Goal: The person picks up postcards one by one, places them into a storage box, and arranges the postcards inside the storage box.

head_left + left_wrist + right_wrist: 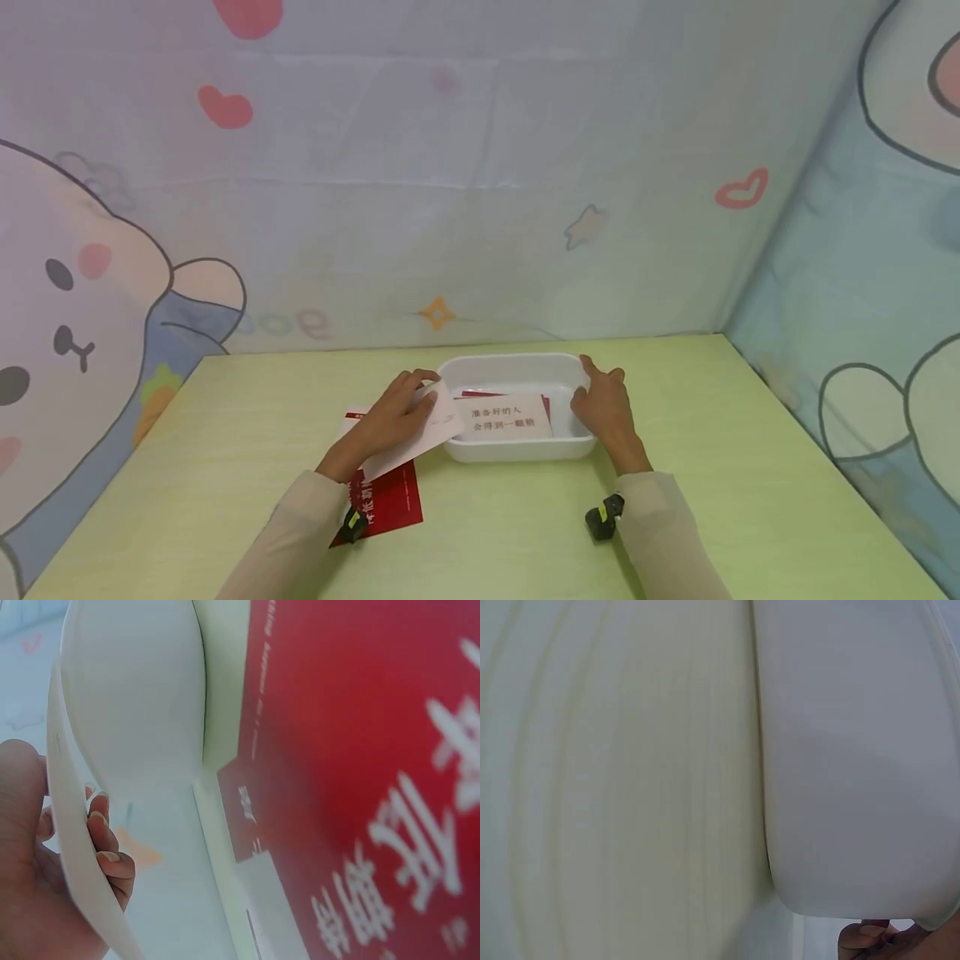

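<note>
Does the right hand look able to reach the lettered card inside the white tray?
Likely yes: the right hand is at the white tray, whose open top leaves the lettered card exposed.

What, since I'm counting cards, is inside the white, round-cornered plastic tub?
A white rectangular paper card with dark Chinese print; red edges peek out behind it. Whatever lies beneath is covered, and another white paper card hides part of the tub.

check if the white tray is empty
Not empty: in the head view, a printed card lies inside the white tray, its lettering facing up.
</note>
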A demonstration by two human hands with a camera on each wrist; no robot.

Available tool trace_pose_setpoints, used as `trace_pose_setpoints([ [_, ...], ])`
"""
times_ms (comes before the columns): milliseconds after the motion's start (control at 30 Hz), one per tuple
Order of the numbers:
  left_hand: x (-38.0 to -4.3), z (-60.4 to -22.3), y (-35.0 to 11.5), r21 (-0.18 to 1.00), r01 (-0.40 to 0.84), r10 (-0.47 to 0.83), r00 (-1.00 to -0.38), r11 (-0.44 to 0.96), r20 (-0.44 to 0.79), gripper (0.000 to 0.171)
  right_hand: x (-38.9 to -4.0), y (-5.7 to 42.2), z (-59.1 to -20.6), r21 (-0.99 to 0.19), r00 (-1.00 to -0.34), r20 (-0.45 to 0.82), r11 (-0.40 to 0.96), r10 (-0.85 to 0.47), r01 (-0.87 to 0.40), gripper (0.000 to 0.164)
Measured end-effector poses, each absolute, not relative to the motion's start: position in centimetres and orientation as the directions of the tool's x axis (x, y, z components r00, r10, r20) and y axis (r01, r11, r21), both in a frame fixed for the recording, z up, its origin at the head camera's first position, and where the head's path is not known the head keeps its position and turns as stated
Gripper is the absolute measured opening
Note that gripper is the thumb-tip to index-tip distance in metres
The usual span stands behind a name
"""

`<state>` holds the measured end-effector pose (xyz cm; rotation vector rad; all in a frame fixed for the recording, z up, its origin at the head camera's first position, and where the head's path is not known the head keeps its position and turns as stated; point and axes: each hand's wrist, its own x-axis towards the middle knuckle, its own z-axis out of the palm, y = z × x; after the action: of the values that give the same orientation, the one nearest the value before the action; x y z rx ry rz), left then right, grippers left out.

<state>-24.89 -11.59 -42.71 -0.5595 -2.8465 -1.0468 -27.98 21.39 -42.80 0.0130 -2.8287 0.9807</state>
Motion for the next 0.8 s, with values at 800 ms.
trace_pose_setpoints([
  [800,-27.2,-40.3,-5.1,0.546,0.475,0.455,-0.872,0.69,0.183,0.034,-27.5,24.6,-42.5,-0.616,-0.993,0.082,0.787,0.087,0.018,0.065],
])
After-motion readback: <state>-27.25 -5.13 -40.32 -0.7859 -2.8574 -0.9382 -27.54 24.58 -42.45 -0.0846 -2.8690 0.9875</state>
